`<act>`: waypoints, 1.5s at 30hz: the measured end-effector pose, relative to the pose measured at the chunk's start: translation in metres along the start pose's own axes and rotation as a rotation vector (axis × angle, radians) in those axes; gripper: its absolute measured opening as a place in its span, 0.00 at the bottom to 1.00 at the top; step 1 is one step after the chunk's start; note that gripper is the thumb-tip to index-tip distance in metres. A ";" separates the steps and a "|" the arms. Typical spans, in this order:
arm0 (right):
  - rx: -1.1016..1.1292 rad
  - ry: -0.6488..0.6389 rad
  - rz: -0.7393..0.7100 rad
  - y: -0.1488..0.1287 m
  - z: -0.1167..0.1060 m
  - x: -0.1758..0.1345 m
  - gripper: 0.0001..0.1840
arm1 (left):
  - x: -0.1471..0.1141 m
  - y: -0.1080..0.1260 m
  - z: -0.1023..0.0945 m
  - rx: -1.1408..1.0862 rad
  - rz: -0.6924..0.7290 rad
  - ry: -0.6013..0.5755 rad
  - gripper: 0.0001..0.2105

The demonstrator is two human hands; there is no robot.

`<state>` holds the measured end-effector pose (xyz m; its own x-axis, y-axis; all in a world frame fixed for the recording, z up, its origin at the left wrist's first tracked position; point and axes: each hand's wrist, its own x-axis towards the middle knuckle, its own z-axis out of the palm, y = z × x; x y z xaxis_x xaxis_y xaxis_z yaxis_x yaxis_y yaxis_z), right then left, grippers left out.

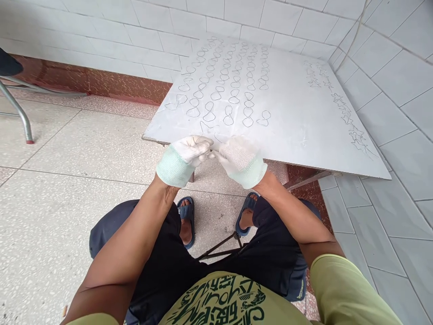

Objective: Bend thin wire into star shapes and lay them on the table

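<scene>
My left hand, in a white knit glove with a mint cuff, is closed in a pinch near the front edge of a white board. Gloved the same way, my right hand pinches close beside it, their fingertips nearly touching. A thin, bent wire rises from between the fingers, showing angular bends like part of a star outline. The gloves hide its lower part. Beyond the hands, several rows of twisted wire loops, many shaped like a figure eight, lie on the board.
Along the board's right side lies a line of star-shaped wire pieces. Tiled walls border the back and right. A chair leg stands on the speckled floor at the left. Dark thin legs of a stand show between my feet.
</scene>
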<state>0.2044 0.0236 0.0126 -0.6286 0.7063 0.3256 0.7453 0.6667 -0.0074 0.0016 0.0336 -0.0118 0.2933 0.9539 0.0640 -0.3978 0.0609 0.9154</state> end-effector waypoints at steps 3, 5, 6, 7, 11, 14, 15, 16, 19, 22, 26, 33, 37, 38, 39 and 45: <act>-0.067 -0.048 -0.024 -0.003 -0.004 0.000 0.23 | 0.000 -0.001 0.000 0.009 -0.007 0.040 0.35; -0.081 -0.035 -0.036 -0.006 -0.005 -0.001 0.23 | 0.000 0.000 0.002 0.026 -0.015 0.024 0.35; -0.079 -0.024 -0.037 -0.007 -0.004 -0.001 0.24 | -0.001 0.000 0.003 0.033 -0.012 0.003 0.35; -0.074 -0.013 -0.033 -0.008 -0.003 -0.001 0.24 | -0.001 0.000 0.005 0.037 -0.005 -0.023 0.34; -0.054 -0.029 -0.003 -0.009 0.000 0.000 0.25 | -0.003 0.004 0.014 0.048 0.020 -0.073 0.33; -0.036 -0.071 -0.019 -0.008 -0.002 0.002 0.23 | -0.005 0.007 0.018 0.063 0.013 -0.064 0.34; -0.030 -0.080 -0.034 -0.007 -0.003 0.003 0.23 | -0.005 0.008 0.019 0.068 0.008 -0.068 0.35; -0.025 -0.089 -0.050 -0.007 -0.005 0.003 0.23 | -0.005 0.009 0.018 0.075 0.001 -0.077 0.35; -0.027 -0.141 -0.069 -0.007 -0.009 0.006 0.24 | -0.004 0.009 0.014 0.128 -0.035 -0.120 0.35; -0.030 -0.170 -0.058 -0.007 -0.010 0.008 0.22 | -0.002 0.006 0.006 0.173 -0.067 -0.126 0.33; 0.075 -0.081 -0.013 -0.005 -0.015 0.007 0.25 | -0.001 0.004 0.000 0.145 -0.070 -0.088 0.35; 0.392 0.061 0.279 0.008 -0.042 0.003 0.22 | -0.011 0.016 -0.006 0.167 -0.103 0.075 0.23; 0.440 0.039 0.202 0.013 -0.036 0.009 0.09 | -0.012 0.019 -0.006 0.208 -0.088 0.068 0.24; 0.445 -0.008 0.157 0.012 -0.033 0.011 0.08 | -0.012 0.018 -0.006 0.220 -0.085 0.063 0.23; 0.448 -0.052 0.123 0.012 -0.029 0.013 0.08 | -0.012 0.016 -0.006 0.234 -0.082 0.061 0.22; 0.522 -0.102 0.239 0.005 -0.014 0.017 0.20 | -0.010 0.005 -0.001 0.311 -0.035 0.200 0.14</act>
<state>0.2004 0.0355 0.0310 -0.4944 0.8534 0.1651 0.6767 0.4971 -0.5431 -0.0042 0.0248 -0.0080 0.1140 0.9933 -0.0202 -0.0984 0.0316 0.9946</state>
